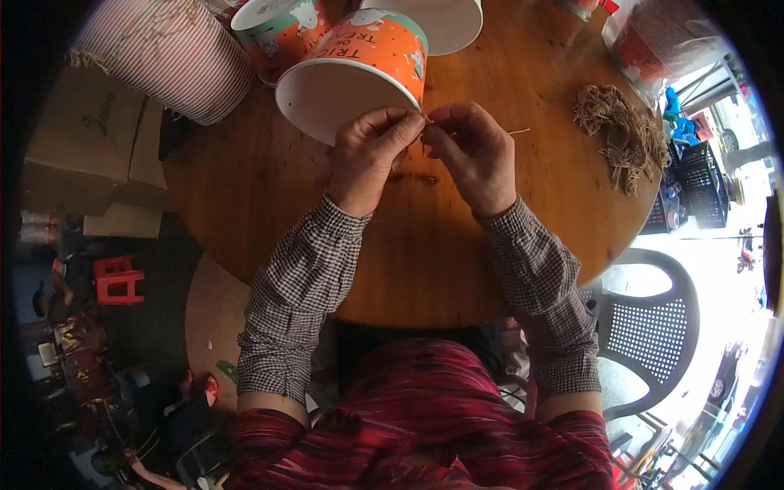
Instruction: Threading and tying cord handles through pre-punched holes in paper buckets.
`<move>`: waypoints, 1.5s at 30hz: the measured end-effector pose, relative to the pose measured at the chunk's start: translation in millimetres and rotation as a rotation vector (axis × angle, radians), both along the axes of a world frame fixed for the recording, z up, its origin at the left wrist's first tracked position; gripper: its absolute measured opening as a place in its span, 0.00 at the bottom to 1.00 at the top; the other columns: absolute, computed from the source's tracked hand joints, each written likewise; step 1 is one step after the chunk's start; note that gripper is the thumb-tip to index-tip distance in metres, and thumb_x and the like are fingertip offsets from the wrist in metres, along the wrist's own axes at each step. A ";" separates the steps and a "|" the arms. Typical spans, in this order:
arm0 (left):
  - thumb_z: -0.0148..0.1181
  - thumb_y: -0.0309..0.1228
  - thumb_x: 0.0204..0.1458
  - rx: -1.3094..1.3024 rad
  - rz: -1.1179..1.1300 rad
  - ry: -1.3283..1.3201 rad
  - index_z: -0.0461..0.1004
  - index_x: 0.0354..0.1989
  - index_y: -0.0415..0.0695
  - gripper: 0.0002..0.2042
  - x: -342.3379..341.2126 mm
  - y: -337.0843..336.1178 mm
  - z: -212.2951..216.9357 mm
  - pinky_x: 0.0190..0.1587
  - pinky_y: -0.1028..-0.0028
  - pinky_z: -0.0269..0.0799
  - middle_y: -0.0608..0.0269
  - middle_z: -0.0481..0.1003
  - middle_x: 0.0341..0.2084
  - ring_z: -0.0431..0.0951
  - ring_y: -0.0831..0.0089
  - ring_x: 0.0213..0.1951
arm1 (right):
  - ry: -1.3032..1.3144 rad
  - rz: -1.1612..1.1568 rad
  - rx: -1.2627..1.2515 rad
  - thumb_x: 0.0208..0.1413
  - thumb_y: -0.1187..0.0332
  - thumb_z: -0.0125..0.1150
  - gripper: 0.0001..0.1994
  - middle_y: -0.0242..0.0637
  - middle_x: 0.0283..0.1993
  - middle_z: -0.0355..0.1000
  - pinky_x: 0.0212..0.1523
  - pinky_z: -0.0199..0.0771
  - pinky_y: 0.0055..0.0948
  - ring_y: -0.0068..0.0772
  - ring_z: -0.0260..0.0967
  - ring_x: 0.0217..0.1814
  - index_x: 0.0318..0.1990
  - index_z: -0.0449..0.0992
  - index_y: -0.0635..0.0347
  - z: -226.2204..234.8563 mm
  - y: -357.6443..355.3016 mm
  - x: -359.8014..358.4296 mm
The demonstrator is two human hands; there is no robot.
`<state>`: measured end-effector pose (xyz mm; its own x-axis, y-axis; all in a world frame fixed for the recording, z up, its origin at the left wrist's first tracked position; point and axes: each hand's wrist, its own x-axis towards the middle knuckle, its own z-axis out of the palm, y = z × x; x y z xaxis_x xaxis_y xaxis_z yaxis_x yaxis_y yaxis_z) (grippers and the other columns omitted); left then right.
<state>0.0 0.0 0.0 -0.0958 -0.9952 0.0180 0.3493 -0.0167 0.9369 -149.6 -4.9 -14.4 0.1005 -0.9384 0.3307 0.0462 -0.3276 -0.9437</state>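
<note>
An orange and green paper bucket (384, 55) with printed cartoon figures lies on its side, its white open mouth turned toward me. Just at the right edge of its rim my left hand (371, 155) is closed in a pinch, thumb against forefinger. My right hand (476, 155) pinches close beside it, fingertips nearly meeting the left ones. Between them runs a thin tan cord (520, 131), whose end sticks out past the right hand. The fingers mostly hide the cord and the spot where it meets the rim.
A heap of brown cords (621, 135) lies at the table's right. Another patterned bucket (269, 41) and a white-mouthed one (445, 24) stand behind. Striped stacked buckets (163, 57) are far left, bagged ones (665, 41) far right. A grey chair (653, 327) adjoins the round wooden table (408, 278).
</note>
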 end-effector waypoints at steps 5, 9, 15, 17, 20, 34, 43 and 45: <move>0.60 0.31 0.52 -0.026 0.016 -0.148 0.77 0.34 0.37 0.09 -0.5 2.2 -1.7 0.22 0.86 0.61 0.72 0.73 0.23 0.66 0.90 0.22 | 0.105 -0.032 -0.069 0.52 0.75 0.60 0.06 0.33 0.34 0.75 0.35 0.73 0.21 0.19 0.72 0.33 0.38 0.74 0.64 5.8 4.0 -6.6; 0.60 0.30 0.52 -0.118 0.060 -0.202 0.77 0.34 0.36 0.09 -2.4 1.9 0.1 0.27 0.85 0.66 0.71 0.74 0.24 0.69 0.88 0.25 | 0.218 -0.087 -0.194 0.52 0.76 0.60 0.05 0.34 0.32 0.75 0.33 0.74 0.21 0.22 0.73 0.31 0.37 0.75 0.63 10.9 4.7 -6.0; 0.60 0.30 0.52 -0.189 0.091 -0.362 0.77 0.33 0.35 0.09 -1.1 1.0 -1.2 0.31 0.84 0.69 0.70 0.75 0.24 0.71 0.86 0.28 | 0.369 -0.180 -0.383 0.49 0.77 0.60 0.06 0.38 0.30 0.73 0.28 0.75 0.26 0.30 0.73 0.29 0.36 0.75 0.60 14.3 5.0 -4.3; 0.60 0.30 0.52 -0.189 0.082 -0.343 0.77 0.33 0.35 0.09 0.7 0.7 -1.9 0.32 0.84 0.69 0.70 0.75 0.24 0.72 0.86 0.28 | 0.511 -0.230 -0.513 0.47 0.77 0.60 0.06 0.39 0.29 0.72 0.28 0.75 0.26 0.32 0.72 0.27 0.34 0.74 0.61 14.2 4.1 -5.3; 0.59 0.29 0.52 -0.155 0.077 -0.312 0.77 0.33 0.35 0.08 -0.2 1.7 1.3 0.31 0.85 0.68 0.70 0.75 0.24 0.71 0.86 0.27 | 0.497 -0.214 -0.494 0.45 0.78 0.60 0.07 0.39 0.28 0.71 0.28 0.75 0.26 0.33 0.72 0.27 0.34 0.73 0.61 14.9 4.5 -5.6; 0.56 0.24 0.54 -0.255 0.008 -0.206 0.75 0.37 0.37 0.05 1.9 -0.6 3.9 0.32 0.88 0.66 0.72 0.73 0.27 0.69 0.88 0.30 | -0.304 0.135 0.262 0.54 0.72 0.58 0.03 0.29 0.30 0.72 0.28 0.71 0.18 0.16 0.69 0.31 0.33 0.72 0.62 9.6 0.1 -5.8; 0.55 0.24 0.54 -0.363 0.120 -0.252 0.74 0.34 0.37 0.03 3.3 -3.2 -1.2 0.27 0.89 0.58 0.79 0.67 0.22 0.61 0.92 0.25 | -0.332 0.152 0.334 0.55 0.71 0.58 0.04 0.31 0.31 0.74 0.21 0.63 0.15 0.14 0.64 0.23 0.33 0.71 0.61 14.4 -0.2 -9.4; 0.55 0.24 0.54 -0.372 0.131 -0.262 0.74 0.34 0.37 0.03 2.6 -2.8 -0.5 0.26 0.89 0.57 0.79 0.66 0.22 0.60 0.92 0.24 | -0.331 0.165 0.342 0.55 0.71 0.57 0.04 0.32 0.31 0.74 0.19 0.62 0.15 0.15 0.64 0.22 0.32 0.71 0.61 14.7 -0.2 -10.4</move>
